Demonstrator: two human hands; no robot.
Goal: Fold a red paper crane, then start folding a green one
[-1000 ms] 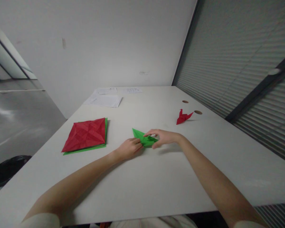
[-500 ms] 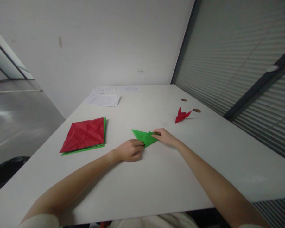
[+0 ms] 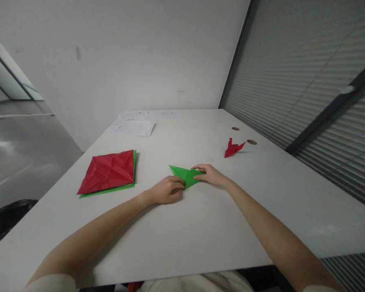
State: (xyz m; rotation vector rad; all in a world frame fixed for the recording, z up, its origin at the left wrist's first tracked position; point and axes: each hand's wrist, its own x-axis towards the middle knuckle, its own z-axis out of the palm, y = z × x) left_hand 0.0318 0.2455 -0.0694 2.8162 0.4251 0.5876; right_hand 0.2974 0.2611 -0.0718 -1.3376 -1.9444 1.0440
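Observation:
A folded green origami paper lies on the white table in front of me, with a long point reaching to the upper left. My left hand rests on the table with curled fingers closed on the paper's lower left edge. On the other side, my right hand grips the right part between the thumb in front and the fingers behind. The fingertips of both hands partly cover the folds. Farther back on the right stands a red paper crane, apart from both hands.
Creased red paper lies over green sheets on the left. Printed white papers are near the wall. Two round holes pierce the table by the blinds. A black bag is beyond the left edge.
The fingers of my right hand have spread slightly along the paper's upper edge. My left hand has shifted a little on the lower edge. The green paper stays nearly in place.

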